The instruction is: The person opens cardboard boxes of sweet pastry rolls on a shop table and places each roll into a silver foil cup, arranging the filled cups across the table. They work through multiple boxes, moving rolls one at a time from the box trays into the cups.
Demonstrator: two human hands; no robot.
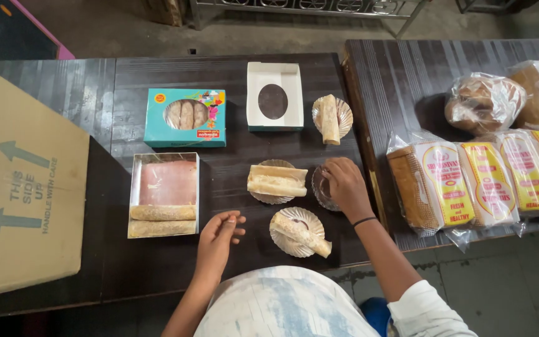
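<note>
My right hand rests on an empty clear fluted plastic cup on the dark table, fingers curled over its rim. My left hand hovers over the table with fingers loosely bent, holding nothing, between a steel tray and a fluted cup with a pale roll. The tray holds two rolls along its near edge. Another cup with two rolls lies in the middle. A further cup with one roll sits farther back.
A teal window box of rolls and an open white window box lie at the back. A large cardboard carton fills the left. Wrapped bread loaves cover the right table. A metal rack base stands beyond.
</note>
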